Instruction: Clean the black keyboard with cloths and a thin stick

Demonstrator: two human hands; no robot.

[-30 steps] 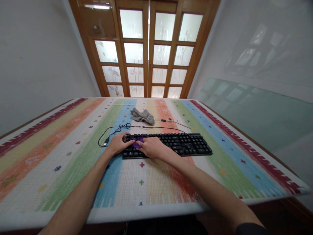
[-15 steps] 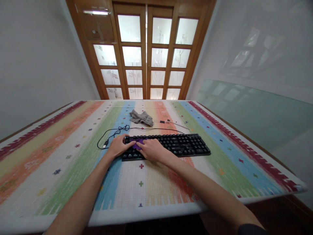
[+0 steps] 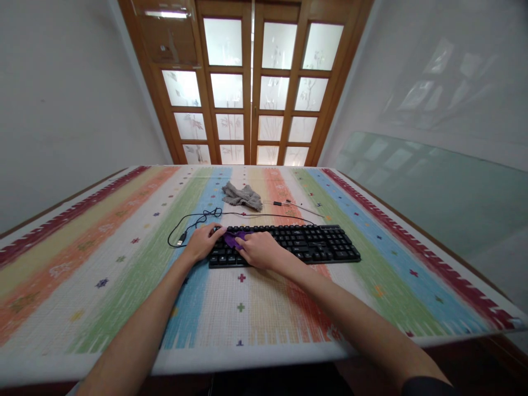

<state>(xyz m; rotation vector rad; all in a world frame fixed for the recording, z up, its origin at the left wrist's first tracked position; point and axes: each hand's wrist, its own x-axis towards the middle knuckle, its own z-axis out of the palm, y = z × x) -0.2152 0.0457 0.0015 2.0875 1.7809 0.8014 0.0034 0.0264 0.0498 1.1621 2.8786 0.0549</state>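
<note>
A black keyboard (image 3: 313, 242) lies flat on the table. A soft purple lump that looks like cleaning gel (image 3: 234, 238) is spread over its left-side keys. My left hand (image 3: 203, 242) rests at the keyboard's left end, its thumb at the gel's upper left edge and its other fingers curled and partly hidden. From the right, my right hand (image 3: 260, 250) has its bent fingers closed on the gel, pressed down to the keys. How much gel lies under the fingers is hidden.
A crumpled grey cloth (image 3: 242, 197) lies behind the keyboard. The keyboard's black cable (image 3: 168, 235) loops at left and ends in a USB plug (image 3: 181, 238). A thin rod-like tool (image 3: 303, 208) with small dark parts lies right of the cloth. A striped tablecloth (image 3: 136, 275) covers the table.
My left thumb has moved up and away from the right hand, towards the keyboard's back edge. My right hand stays on the gel, which shows more between the hands. The view has shifted slightly.
</note>
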